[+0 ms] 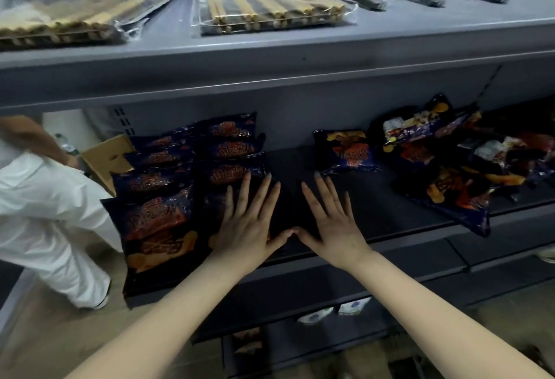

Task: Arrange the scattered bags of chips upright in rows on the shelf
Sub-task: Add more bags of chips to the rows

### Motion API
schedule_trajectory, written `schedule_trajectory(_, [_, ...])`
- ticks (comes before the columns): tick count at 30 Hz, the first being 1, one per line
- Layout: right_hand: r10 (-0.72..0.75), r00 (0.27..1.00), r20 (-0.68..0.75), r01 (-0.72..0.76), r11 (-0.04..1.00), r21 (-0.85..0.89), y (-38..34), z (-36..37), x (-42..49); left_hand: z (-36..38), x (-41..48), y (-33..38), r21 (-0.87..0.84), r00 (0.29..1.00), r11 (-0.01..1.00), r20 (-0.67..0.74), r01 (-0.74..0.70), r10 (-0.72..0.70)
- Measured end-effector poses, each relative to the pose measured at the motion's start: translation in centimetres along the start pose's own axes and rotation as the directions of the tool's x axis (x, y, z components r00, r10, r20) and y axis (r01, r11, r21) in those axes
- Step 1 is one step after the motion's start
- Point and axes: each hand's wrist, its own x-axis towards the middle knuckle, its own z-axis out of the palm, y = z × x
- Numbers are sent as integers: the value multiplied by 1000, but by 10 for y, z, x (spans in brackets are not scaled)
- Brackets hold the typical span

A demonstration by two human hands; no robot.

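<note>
Both hands flat, fingers spread, gripping nothing; thumb tips touch. Left hand [246, 228] lies on the near bag at the right edge of the rows [180, 186]. Right hand [333, 228] is over bare shelf [375, 207] just right of the rows; contact unclear.

Rows: two columns of dark bags, leaning back. Lone bag [345, 151] stands right of the rows, apart from them. Pile [456, 168] lies further right, tumbled, one bag overhanging the front edge.

Judgement: squaring up the rows; task partly done. Next move: reach right, grip the lone bag, and stand it against the rows to start a third column.
</note>
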Motion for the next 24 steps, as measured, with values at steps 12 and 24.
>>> schedule_trajectory(12, [126,991,-50,-127,991,-34,70,-28,-18,0,60,64,-14,983,986,-75,-167,165])
schedule_trajectory(24, [225,952,-208,-234,972,-18,142,-70,-39,2,120,135,-21,963,963,-47,-267,266])
